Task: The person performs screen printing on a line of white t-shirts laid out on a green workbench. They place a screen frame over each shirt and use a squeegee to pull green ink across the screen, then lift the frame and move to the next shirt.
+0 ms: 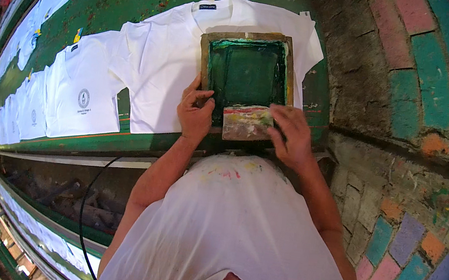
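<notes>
In front of me, a wooden screen-printing frame (292, 72) with dark green mesh lies on the chest of a white T-shirt (156, 74). My left hand (195, 112) is closed at the frame's lower left side, its fingers bent against the wood. A squeegee (246, 126), streaked with red, white and yellow paint, leans over the near end of the frame. At the squeegee's right end is my right hand (293, 136), slightly blurred, thumb and forefinger apart. Its fingertips overlap the squeegee's edge; a firm grip is not visible.
More white T-shirts (81, 87), some with a round dark print, line the long green table (112, 3) to the left. A stained wall (348, 60) and coloured bricks (422, 81) stand to the right. A black cable (83, 206) hangs at lower left.
</notes>
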The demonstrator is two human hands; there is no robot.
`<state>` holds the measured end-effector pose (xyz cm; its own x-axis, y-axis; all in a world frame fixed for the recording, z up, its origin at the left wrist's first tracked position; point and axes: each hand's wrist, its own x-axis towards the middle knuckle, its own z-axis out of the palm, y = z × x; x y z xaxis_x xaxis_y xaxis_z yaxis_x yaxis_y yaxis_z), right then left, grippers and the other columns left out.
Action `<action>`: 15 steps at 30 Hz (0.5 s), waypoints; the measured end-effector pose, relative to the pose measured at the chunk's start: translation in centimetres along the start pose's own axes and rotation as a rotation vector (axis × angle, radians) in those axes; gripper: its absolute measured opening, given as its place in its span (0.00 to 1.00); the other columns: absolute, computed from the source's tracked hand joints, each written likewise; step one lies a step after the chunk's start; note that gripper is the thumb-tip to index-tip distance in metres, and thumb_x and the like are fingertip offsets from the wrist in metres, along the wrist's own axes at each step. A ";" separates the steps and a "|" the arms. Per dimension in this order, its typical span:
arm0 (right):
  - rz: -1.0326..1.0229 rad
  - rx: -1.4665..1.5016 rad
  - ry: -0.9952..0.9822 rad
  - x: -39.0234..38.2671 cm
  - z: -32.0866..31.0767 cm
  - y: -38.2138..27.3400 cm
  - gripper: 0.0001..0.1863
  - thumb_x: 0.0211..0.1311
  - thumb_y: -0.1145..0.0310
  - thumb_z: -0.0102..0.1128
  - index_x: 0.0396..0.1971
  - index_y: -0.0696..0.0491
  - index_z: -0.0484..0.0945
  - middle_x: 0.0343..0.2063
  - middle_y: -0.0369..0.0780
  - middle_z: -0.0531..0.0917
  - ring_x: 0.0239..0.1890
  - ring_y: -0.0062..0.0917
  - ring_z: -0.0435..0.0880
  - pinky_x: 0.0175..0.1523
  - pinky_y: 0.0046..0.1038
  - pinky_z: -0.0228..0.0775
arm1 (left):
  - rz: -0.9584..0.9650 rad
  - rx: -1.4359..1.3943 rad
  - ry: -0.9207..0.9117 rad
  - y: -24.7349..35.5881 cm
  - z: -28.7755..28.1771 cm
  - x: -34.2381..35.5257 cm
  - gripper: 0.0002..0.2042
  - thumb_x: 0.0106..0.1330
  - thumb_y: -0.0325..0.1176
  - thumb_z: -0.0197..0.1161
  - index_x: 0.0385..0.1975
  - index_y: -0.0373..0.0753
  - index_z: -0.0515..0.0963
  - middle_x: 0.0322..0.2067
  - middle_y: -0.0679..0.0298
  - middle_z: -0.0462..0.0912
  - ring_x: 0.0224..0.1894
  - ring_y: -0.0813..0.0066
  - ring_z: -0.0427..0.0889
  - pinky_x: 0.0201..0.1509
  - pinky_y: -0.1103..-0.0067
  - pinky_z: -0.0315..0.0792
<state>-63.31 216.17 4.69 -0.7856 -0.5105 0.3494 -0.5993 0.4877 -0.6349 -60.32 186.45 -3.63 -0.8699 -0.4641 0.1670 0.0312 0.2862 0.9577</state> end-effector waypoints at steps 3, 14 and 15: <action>-0.151 -0.061 -0.148 0.1 0.2 -1.6 0.23 0.65 0.73 0.76 0.61 0.54 0.86 0.59 0.48 0.88 0.62 0.47 0.86 0.68 0.49 0.78 | -0.027 -0.050 -0.004 0.1 0.2 0.1 0.10 0.62 0.18 0.72 0.41 0.36 0.92 0.74 0.52 0.82 0.49 0.79 0.86 0.46 0.80 0.78; -0.188 -0.210 -0.284 1.0 1.6 -1.0 0.26 0.54 0.77 0.73 0.57 0.55 0.88 0.59 0.48 0.88 0.62 0.47 0.86 0.68 0.51 0.79 | 0.126 0.041 0.037 0.4 0.8 -0.5 0.10 0.60 0.17 0.71 0.38 0.38 0.91 0.72 0.47 0.82 0.65 0.56 0.85 0.61 0.69 0.81; -0.223 -0.208 -0.274 1.1 1.7 -1.1 0.28 0.52 0.80 0.73 0.57 0.55 0.88 0.58 0.48 0.88 0.62 0.48 0.86 0.67 0.51 0.79 | 0.207 0.096 0.044 0.3 0.7 -0.3 0.10 0.59 0.17 0.70 0.37 0.38 0.91 0.72 0.45 0.82 0.69 0.49 0.83 0.66 0.65 0.81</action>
<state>-63.21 213.88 4.64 -0.5797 -0.7760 0.2486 -0.7906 0.4619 -0.4019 -60.38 187.32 -3.53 -0.8274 -0.4225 0.3699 0.1583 0.4565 0.8755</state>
